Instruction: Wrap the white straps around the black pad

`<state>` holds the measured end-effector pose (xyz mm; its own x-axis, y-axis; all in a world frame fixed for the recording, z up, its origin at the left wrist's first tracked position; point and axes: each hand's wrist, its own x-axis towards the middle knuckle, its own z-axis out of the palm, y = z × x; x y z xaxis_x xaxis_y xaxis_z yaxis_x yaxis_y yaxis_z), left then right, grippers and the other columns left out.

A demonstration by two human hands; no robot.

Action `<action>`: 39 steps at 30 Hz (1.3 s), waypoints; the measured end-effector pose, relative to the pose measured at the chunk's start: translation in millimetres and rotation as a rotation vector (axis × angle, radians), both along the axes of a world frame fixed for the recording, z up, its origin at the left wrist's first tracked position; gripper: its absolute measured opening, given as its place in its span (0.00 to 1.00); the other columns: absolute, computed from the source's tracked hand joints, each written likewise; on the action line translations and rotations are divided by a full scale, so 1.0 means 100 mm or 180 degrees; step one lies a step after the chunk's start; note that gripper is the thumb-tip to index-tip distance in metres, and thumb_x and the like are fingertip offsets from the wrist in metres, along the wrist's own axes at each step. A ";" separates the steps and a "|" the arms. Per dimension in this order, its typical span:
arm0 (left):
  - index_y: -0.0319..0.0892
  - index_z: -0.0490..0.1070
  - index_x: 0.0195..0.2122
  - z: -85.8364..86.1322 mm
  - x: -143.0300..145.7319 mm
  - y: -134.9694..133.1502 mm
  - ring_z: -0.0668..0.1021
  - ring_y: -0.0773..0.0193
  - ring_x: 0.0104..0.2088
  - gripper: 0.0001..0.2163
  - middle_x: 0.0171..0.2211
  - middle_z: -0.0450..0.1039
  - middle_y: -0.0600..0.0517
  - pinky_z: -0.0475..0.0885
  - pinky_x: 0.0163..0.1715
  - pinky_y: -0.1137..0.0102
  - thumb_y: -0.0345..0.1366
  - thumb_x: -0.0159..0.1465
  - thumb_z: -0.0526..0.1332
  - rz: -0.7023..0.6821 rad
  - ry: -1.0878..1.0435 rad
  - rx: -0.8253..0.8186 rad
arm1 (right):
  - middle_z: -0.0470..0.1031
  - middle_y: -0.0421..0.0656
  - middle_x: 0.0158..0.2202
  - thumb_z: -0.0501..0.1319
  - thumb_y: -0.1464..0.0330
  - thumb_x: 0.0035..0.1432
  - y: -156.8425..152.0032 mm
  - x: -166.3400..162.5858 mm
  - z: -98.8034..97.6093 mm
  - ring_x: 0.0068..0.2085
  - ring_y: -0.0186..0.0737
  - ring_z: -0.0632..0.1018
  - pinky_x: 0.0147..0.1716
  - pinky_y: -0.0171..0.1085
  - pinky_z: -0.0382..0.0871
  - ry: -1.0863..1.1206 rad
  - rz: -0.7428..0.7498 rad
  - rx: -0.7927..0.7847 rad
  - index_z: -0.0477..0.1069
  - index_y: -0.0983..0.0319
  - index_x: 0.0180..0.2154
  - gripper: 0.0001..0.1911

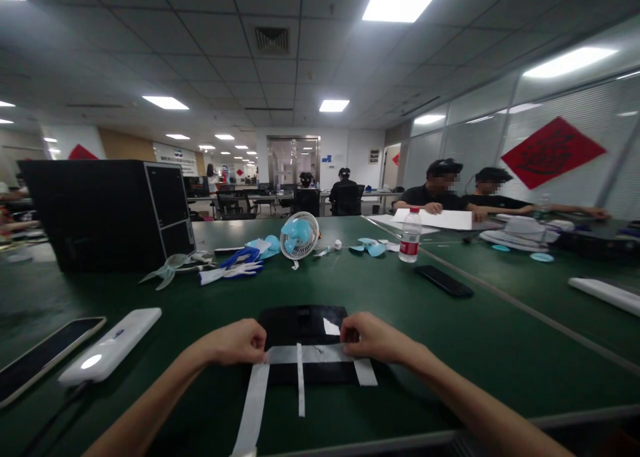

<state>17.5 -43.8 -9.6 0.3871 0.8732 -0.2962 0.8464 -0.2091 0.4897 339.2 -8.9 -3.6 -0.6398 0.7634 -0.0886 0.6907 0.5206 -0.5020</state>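
Note:
A black flat piece (285, 329) with a recessed block in its middle lies on the table in front of me. Across it runs a translucent strip of tape (285, 355). My left hand (240, 341) is closed at the strip's left end, fingertips pinched on it. The right end sits in the pinched fingers of my right hand (375, 338). A white ribbed elastic band (254, 400) hangs toward me below my left hand. A narrow white strip (301, 390) crosses the middle, and a short white band (366, 372) lies under my right wrist. A white patch (331, 327) shows beside my right fingers.
Left are a phone (50, 350) and a white power bank (115, 344) with a cable. Farther back stand a black computer case (100, 210), gloves (235, 265), a small fan (299, 236) and a bottle (410, 237). A black phone (444, 281) lies right. Two people sit far right.

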 end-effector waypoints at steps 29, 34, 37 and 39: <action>0.52 0.73 0.48 0.04 0.16 -0.08 0.73 0.67 0.41 0.20 0.41 0.70 0.54 0.66 0.43 0.73 0.26 0.58 0.54 -0.1238 -0.0410 0.0769 | 0.67 0.46 0.57 0.55 0.62 0.62 -0.60 -0.41 -0.09 0.54 0.44 0.66 0.53 0.44 0.60 -0.0085 0.1531 0.1391 0.66 0.59 0.56 0.21; 0.52 0.73 0.49 0.01 0.13 -0.05 0.73 0.66 0.41 0.22 0.42 0.70 0.54 0.67 0.42 0.74 0.24 0.56 0.54 -0.1204 -0.0376 0.0765 | 0.65 0.45 0.59 0.54 0.63 0.62 -0.64 -0.36 -0.07 0.57 0.46 0.64 0.57 0.48 0.56 -0.0062 0.1632 0.1181 0.62 0.57 0.59 0.23; 0.52 0.73 0.49 0.02 0.12 -0.06 0.73 0.66 0.41 0.21 0.42 0.70 0.53 0.67 0.43 0.73 0.25 0.58 0.55 -0.1202 -0.0389 0.0777 | 0.63 0.45 0.60 0.54 0.64 0.63 -0.65 -0.35 -0.06 0.58 0.47 0.63 0.57 0.49 0.56 -0.0063 0.1671 0.1114 0.64 0.55 0.58 0.22; 0.52 0.73 0.49 0.03 0.12 -0.08 0.73 0.66 0.41 0.20 0.42 0.70 0.53 0.67 0.43 0.73 0.25 0.59 0.55 -0.1192 -0.0408 0.0811 | 0.62 0.44 0.61 0.53 0.64 0.63 -0.64 -0.35 -0.07 0.59 0.48 0.63 0.57 0.51 0.56 -0.0057 0.1691 0.1094 0.66 0.54 0.57 0.21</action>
<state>29.6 -51.7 -6.7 0.7087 0.7052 -0.0198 0.6259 -0.6156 0.4790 304.2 -73.1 -10.8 -0.9400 0.3289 0.0909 0.3005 0.9241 -0.2359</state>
